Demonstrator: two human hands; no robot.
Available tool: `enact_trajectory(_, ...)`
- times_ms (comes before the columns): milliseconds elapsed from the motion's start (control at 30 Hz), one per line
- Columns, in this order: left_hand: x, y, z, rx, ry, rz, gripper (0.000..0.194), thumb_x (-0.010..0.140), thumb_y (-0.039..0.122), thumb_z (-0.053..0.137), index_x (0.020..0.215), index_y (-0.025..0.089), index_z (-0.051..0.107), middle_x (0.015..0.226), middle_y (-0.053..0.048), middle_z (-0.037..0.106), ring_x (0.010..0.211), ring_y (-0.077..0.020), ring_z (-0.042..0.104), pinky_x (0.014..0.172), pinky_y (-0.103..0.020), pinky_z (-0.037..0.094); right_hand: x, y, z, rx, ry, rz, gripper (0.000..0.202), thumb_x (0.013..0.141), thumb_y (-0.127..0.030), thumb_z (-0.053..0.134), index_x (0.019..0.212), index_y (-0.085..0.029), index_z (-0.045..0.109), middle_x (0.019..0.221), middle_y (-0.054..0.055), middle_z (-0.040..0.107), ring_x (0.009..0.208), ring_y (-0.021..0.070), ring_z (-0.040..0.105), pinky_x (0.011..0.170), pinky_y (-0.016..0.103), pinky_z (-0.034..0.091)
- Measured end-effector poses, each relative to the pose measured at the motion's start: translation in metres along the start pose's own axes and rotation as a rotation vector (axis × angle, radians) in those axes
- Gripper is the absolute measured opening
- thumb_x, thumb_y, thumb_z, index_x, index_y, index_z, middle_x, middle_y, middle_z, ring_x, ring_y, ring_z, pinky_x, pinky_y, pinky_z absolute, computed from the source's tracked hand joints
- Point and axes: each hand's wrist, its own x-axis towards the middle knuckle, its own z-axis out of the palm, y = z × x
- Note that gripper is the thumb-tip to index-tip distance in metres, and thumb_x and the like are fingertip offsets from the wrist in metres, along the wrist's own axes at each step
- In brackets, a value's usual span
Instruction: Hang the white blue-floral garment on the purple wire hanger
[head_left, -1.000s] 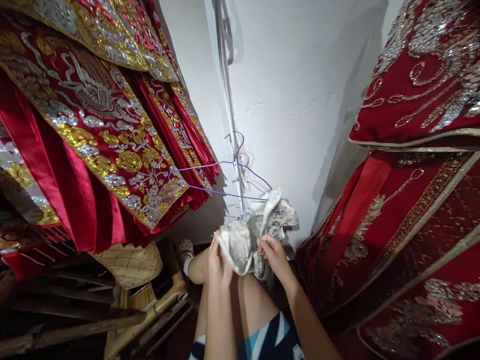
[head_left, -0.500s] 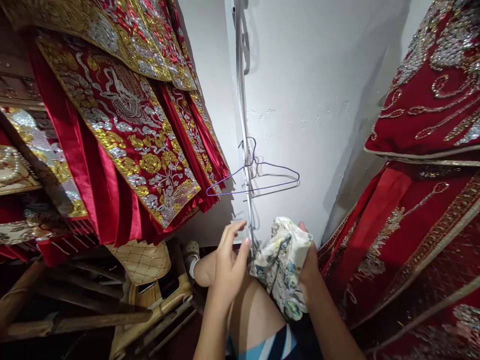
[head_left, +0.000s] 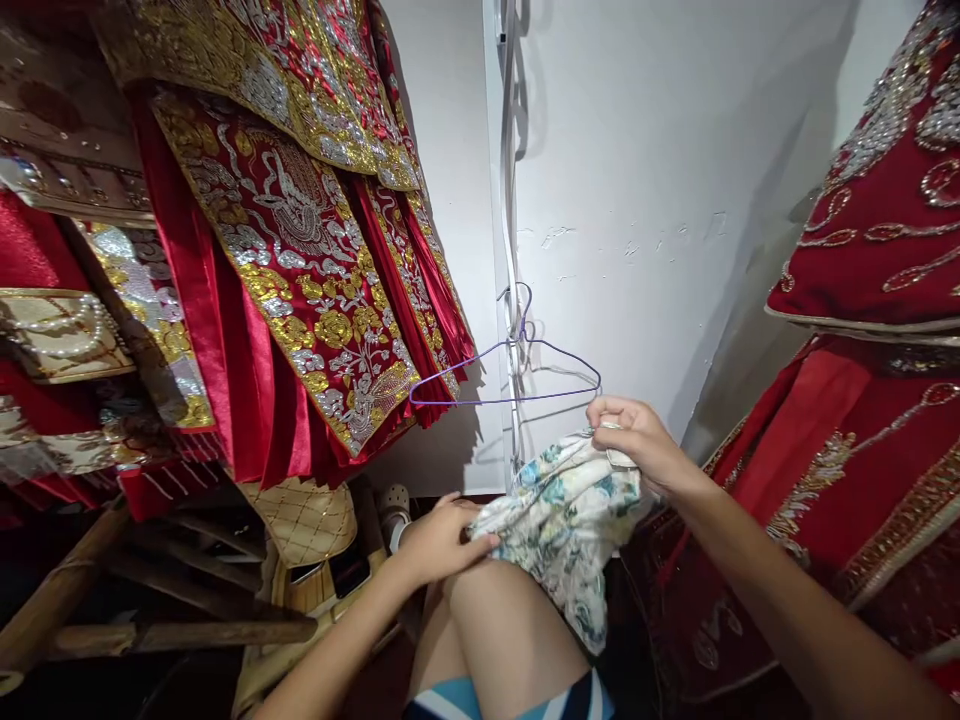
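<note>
A white garment [head_left: 562, 510] with a blue, green and yellow flower print is stretched out above my knees. My right hand [head_left: 630, 440] pinches its upper right edge. At its left end my left hand [head_left: 448, 540] has fingers and thumb closed over the cloth. The garment hangs in loose folds, its lower tip drooping beside my right knee, and its exact kind does not show. Just above it, an empty purple wire hanger [head_left: 517, 396] hooks onto a white metal upright [head_left: 511, 200] at the wall.
Red costumes with gold and silver embroidery [head_left: 315, 270] hang at left; another red beaded costume [head_left: 862, 400] hangs close by my right arm. Below left stand a bamboo chair [head_left: 187, 635] and a quilted gold piece [head_left: 307, 520]. A pale clog [head_left: 394, 505] is on the floor.
My left hand, apart from the cloth before, now holds its left end. My right hand has risen and moved right, and the bunched garment has spread out between both hands.
</note>
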Motion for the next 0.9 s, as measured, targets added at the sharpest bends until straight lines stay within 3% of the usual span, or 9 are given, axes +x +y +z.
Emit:
enact_trajectory(67, 0.002, -0.013, -0.024, 0.153, 0.041, -0.081, 0.030, 0.093, 0.046, 0.054, 0.085, 0.021, 0.067, 0.093, -0.004, 0.074, 0.093, -0.0243, 0.066, 0.114, -0.051, 0.029, 0.005, -0.003, -0.005, -0.196, 0.146, -0.246, 0.014, 0.058, -0.010, 0.060, 0.068, -0.019, 0.056, 0.059, -0.006, 0.044, 0.052, 0.0079, 0.033, 0.050, 0.023, 0.022)
enact_trajectory(133, 0.004, -0.024, -0.047, 0.302, 0.073, -0.164, 0.029, 0.092, 0.046, 0.053, 0.090, 0.022, 0.069, 0.097, -0.007, 0.074, 0.100, -0.0288, 0.066, 0.110, -0.052, 0.032, 0.008, -0.006, -0.009, -0.258, 0.158, -0.379, 0.016, 0.059, -0.009, 0.060, 0.072, -0.019, 0.058, 0.061, -0.005, 0.046, 0.053, 0.0085, 0.035, 0.051, 0.024, 0.024)
enact_trajectory(233, 0.003, -0.041, -0.069, 0.425, 0.100, -0.327, 0.026, 0.087, 0.037, 0.056, 0.100, 0.022, 0.072, 0.105, -0.012, 0.073, 0.104, -0.0333, 0.066, 0.093, -0.043, 0.046, 0.013, -0.010, -0.011, -0.132, -0.088, -0.311, 0.022, 0.064, -0.016, 0.062, 0.085, -0.021, 0.057, 0.058, -0.007, 0.047, 0.047, 0.0087, 0.034, 0.047, 0.024, 0.023)
enact_trajectory(333, -0.004, -0.055, -0.074, 0.400, 0.109, -0.408, 0.026, 0.081, 0.031, 0.059, 0.102, 0.022, 0.072, 0.108, -0.012, 0.072, 0.100, -0.0315, 0.067, 0.082, -0.036, 0.048, 0.025, -0.004, -0.006, -0.137, -0.307, -0.170, 0.034, 0.066, -0.022, 0.064, 0.098, -0.023, 0.055, 0.060, -0.007, 0.050, 0.045, 0.0093, 0.035, 0.046, 0.024, 0.024)
enact_trajectory(467, -0.014, -0.056, -0.073, 0.245, 0.213, -0.324, 0.013, 0.078, 0.029, 0.061, 0.082, 0.020, 0.069, 0.092, -0.008, 0.072, 0.089, -0.0255, 0.065, 0.080, -0.031, 0.047, 0.059, 0.028, 0.002, -0.494, -0.080, -0.175, 0.043, 0.068, -0.020, 0.062, 0.110, -0.023, 0.062, 0.065, -0.004, 0.055, 0.050, 0.0125, 0.043, 0.052, 0.026, 0.033)
enact_trajectory(533, -0.015, -0.050, -0.074, 0.154, 0.290, -0.286, 0.014, 0.079, 0.030, 0.059, 0.077, 0.019, 0.067, 0.087, -0.007, 0.071, 0.088, -0.0244, 0.064, 0.080, -0.031, 0.047, 0.080, 0.049, 0.003, -0.574, 0.071, -0.200, 0.043, 0.073, -0.029, 0.063, 0.116, -0.023, 0.063, 0.084, 0.004, 0.066, 0.064, 0.0179, 0.055, 0.062, 0.029, 0.042)
enact_trajectory(600, -0.014, -0.044, -0.077, 0.061, 0.362, -0.277, 0.021, 0.082, 0.035, 0.056, 0.075, 0.018, 0.065, 0.086, -0.006, 0.070, 0.087, -0.0238, 0.062, 0.080, -0.031, 0.046, 0.096, 0.067, 0.002, -0.574, 0.098, -0.213, 0.037, 0.079, -0.041, 0.061, 0.110, -0.021, 0.066, 0.098, 0.008, 0.068, 0.081, 0.0223, 0.060, 0.072, 0.032, 0.045)
enact_trajectory(767, 0.001, -0.041, -0.084, -0.267, 0.558, -0.331, 0.033, 0.086, 0.046, 0.051, 0.071, 0.017, 0.056, 0.068, 0.000, 0.058, 0.066, -0.0169, 0.052, 0.064, -0.027, 0.040, 0.101, 0.080, -0.011, -0.535, -0.080, -0.175, 0.048, 0.082, -0.064, 0.056, 0.061, -0.021, 0.049, 0.059, -0.002, 0.047, 0.062, 0.0162, 0.045, 0.060, 0.029, 0.036)
enact_trajectory(900, 0.022, -0.030, -0.088, -0.362, 0.676, -0.229, 0.026, 0.085, 0.041, 0.053, 0.078, 0.016, 0.058, 0.072, 0.000, 0.059, 0.068, -0.0157, 0.053, 0.066, -0.027, 0.043, 0.082, 0.068, -0.033, -0.617, 0.072, -0.188, 0.053, 0.081, -0.063, 0.058, 0.055, -0.024, 0.033, 0.056, -0.005, 0.026, 0.056, 0.0125, 0.028, 0.054, 0.028, 0.023)
